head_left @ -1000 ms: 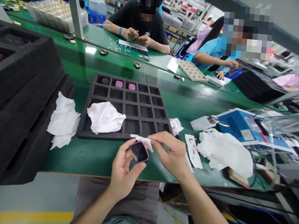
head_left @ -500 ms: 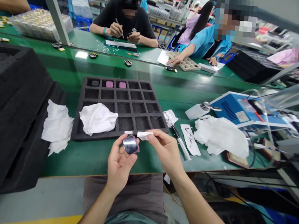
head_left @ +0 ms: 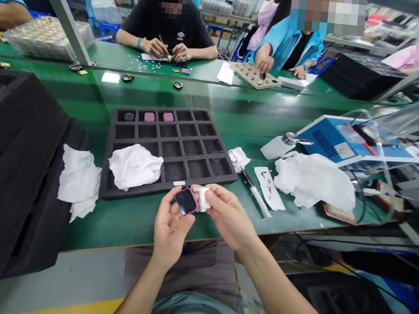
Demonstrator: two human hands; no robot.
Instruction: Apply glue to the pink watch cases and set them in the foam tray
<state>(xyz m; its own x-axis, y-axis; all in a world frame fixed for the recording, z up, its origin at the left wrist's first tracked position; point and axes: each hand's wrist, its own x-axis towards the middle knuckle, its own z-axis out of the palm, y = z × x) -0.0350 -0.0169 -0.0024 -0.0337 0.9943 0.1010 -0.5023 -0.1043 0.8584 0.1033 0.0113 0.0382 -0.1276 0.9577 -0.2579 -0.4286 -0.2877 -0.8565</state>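
Observation:
My left hand (head_left: 168,227) grips a small pink watch body (head_left: 186,201) with a dark glossy screen, held over the near edge of the green table (head_left: 137,219). My right hand (head_left: 228,215) pinches a small white wipe (head_left: 203,199) that touches the right side of the watch body. Just beyond my hands lies a black foam tray (head_left: 202,151) with a grid of cells. Two pink pieces (head_left: 158,117) and a dark one (head_left: 129,116) sit in its far row. A crumpled white cloth (head_left: 134,166) lies on the tray's near left corner.
A stack of black foam trays (head_left: 12,167) fills the left, with a white cloth (head_left: 77,181) beside it. To the right are a larger white cloth (head_left: 314,180), a paper strip (head_left: 268,187), a dispenser bottle (head_left: 279,146) and a blue device (head_left: 347,145). Other people work across the table.
The wipe in my right hand has come back against the watch body's side after being lifted off it. The watch body tilted in my left hand. The view shifted slightly.

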